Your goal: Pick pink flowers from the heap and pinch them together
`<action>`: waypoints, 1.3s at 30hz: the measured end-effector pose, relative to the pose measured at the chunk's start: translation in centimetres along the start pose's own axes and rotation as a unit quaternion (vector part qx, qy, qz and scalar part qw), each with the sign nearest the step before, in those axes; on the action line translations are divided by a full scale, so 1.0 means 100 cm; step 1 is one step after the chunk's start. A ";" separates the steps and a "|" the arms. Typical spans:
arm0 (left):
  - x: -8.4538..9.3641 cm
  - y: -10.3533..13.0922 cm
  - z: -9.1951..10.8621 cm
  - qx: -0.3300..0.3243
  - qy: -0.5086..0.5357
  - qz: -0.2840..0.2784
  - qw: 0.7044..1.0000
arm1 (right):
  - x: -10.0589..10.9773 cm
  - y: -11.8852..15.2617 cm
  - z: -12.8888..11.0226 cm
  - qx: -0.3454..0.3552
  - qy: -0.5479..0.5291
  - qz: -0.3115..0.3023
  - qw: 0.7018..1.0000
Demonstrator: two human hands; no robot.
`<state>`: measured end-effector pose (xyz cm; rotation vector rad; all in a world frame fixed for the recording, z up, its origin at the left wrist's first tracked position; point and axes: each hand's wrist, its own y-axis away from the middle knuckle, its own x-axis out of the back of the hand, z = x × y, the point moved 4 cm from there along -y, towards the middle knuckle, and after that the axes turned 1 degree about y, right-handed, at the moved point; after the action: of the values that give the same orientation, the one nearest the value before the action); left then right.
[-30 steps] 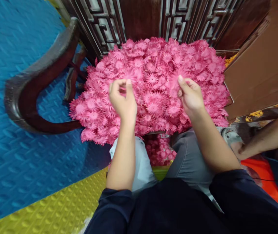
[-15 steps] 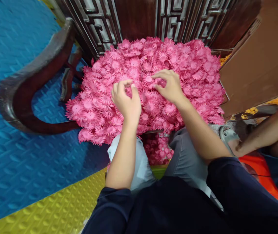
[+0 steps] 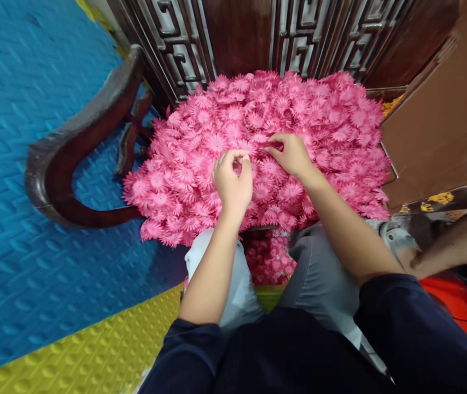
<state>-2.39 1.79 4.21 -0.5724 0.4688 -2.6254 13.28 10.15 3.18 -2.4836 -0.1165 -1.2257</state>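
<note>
A wide heap of pink artificial flowers (image 3: 200,164) with thin pointed petals spreads in front of me, at knee height and above my lap. My left hand (image 3: 234,178) is over the middle of the heap, thumb and forefinger pressed together in a pinch. Whatever lies between those fingertips is too small to make out. Just right of it and slightly farther off, my right hand (image 3: 291,156) closes thumb and forefinger on a pink flower (image 3: 261,141), which blends into the heap behind. Only a short gap separates the two hands.
A dark curved wooden armrest (image 3: 48,175) juts out at left over blue textured matting (image 3: 4,246). Carved dark wood panelling (image 3: 237,33) stands behind the heap. To the right are a brown cardboard sheet (image 3: 438,126) and another person's sandalled foot (image 3: 401,241).
Both hands have pinched closer, and the gap between the right thumb and forefinger has narrowed. The whole view has shifted, so everything sits a little farther right and lower.
</note>
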 end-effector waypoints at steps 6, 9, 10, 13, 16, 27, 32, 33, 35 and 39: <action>-0.005 0.001 -0.002 0.008 0.036 -0.010 0.999 | 0.013 0.013 0.000 -0.060 -0.264 0.088 0.959; -0.010 0.001 -0.005 0.021 0.063 -0.023 0.998 | 0.011 0.019 -0.008 -0.095 -0.412 0.071 0.904; -0.012 0.001 -0.007 0.030 0.079 -0.028 0.996 | 0.009 0.021 -0.011 -0.104 -0.453 0.048 0.884; -0.017 0.000 -0.015 0.075 0.128 -0.036 0.988 | 0.002 0.025 -0.019 -0.129 -0.531 -0.026 0.837; -0.019 -0.001 -0.022 0.111 0.147 -0.027 0.983 | -0.003 0.028 -0.023 -0.136 -0.550 -0.063 0.821; 0.023 -0.028 -0.046 0.074 0.009 0.141 0.987 | 0.010 0.020 -0.008 -0.115 -0.310 0.067 0.942; 0.035 -0.027 -0.036 0.068 -0.061 0.160 0.983 | 0.007 0.017 0.006 -0.111 -0.077 0.061 0.989; 0.036 -0.025 -0.031 0.070 -0.076 0.161 0.982 | 0.001 0.017 0.008 -0.113 -0.049 0.040 0.992; 0.036 -0.020 -0.021 0.071 -0.099 0.163 0.979 | -0.011 0.016 0.013 -0.118 -0.004 -0.002 0.993; 0.036 -0.013 -0.006 0.054 -0.113 0.172 0.977 | -0.032 0.015 0.020 -0.117 0.100 -0.034 0.988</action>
<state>-6.04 1.41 5.39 -0.6784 0.3192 -2.2107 13.14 9.76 -0.86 -2.5507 -0.0059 -1.5910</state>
